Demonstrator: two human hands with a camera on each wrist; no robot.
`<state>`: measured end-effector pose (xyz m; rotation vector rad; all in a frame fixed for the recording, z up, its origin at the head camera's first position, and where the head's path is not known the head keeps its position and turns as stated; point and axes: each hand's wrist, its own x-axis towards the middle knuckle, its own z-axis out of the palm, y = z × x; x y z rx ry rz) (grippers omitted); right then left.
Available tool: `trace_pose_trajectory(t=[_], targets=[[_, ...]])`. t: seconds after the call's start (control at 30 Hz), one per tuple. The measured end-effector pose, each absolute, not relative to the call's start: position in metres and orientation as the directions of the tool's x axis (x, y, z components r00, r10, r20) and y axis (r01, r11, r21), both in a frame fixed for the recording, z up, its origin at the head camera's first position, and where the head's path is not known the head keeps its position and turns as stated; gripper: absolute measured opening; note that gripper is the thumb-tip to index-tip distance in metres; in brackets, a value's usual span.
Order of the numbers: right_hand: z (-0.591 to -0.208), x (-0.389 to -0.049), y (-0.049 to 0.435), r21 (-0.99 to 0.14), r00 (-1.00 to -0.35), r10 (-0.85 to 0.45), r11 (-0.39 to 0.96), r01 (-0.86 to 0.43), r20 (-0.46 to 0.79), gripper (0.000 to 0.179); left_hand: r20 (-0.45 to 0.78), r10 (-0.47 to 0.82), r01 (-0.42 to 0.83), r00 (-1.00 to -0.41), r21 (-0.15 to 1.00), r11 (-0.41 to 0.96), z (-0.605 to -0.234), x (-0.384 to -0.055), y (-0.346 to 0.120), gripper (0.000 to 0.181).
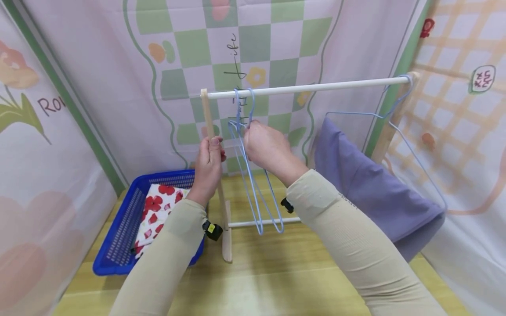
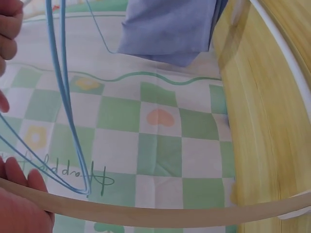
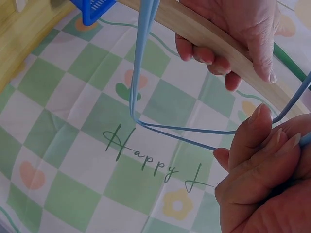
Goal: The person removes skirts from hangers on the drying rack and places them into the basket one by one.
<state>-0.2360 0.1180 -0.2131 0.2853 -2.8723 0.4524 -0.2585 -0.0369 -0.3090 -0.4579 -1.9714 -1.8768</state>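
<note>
Left hand (image 1: 208, 166) fingers grasping the wooden upright (image 1: 208, 116) at the white rail's (image 1: 308, 87) 9 o'clock end. Right hand (image 1: 269, 144) fingers curled at the necks of two blue wire hangers (image 3: 136, 73); can't tell if gripping one or both. Their hooks sit on the rail, 11 o'clock from that hand. Head view: blue basket (image 1: 108, 268) at 8 o'clock on tabletop (image 1: 276, 281), red-flowered cloth (image 1: 158, 206) inside. Purple cloth (image 1: 356, 175) on another hanger (image 1: 353, 113), 3 o'clock.

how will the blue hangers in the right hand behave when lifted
The hangers are probably light, being thin. They look fairly stiff: their sides run straight. They may swing if let go, as they hang from the bar.
</note>
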Motion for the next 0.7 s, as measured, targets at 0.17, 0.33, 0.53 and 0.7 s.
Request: trace_pose_trajectory(t=[0.17, 0.33, 0.53, 0.7], targets=[[-0.2130, -0.2347, 0.1173, -0.309, -0.952, -0.157, 0.921, -0.237, 0.262, 0.037, 0.498, -0.042, 0.491, -0.866, 0.864, 0.114, -0.3110, -0.2595, -0.0369, 0.040], [-0.2144, -0.2333, 0.1160, -0.330, -0.945, -0.148, 0.912, -0.244, 0.290, 0.039, 0.530, -0.056, 0.519, -0.846, 0.843, 0.141, -0.3136, -0.2616, -0.0362, 0.036], [-0.2169, -0.2333, 0.1149, -0.349, -0.940, -0.127, 0.906, -0.240, 0.318, 0.039, 0.569, -0.077, 0.553, -0.819, 0.818, 0.158, -0.3167, -0.2646, -0.0335, 0.035], [-0.2192, -0.2340, 0.1149, -0.388, -0.935, -0.100, 0.891, -0.236, 0.340, 0.040, 0.578, -0.092, 0.562, -0.811, 0.813, 0.155, -0.3181, -0.2664, -0.0313, 0.034]])
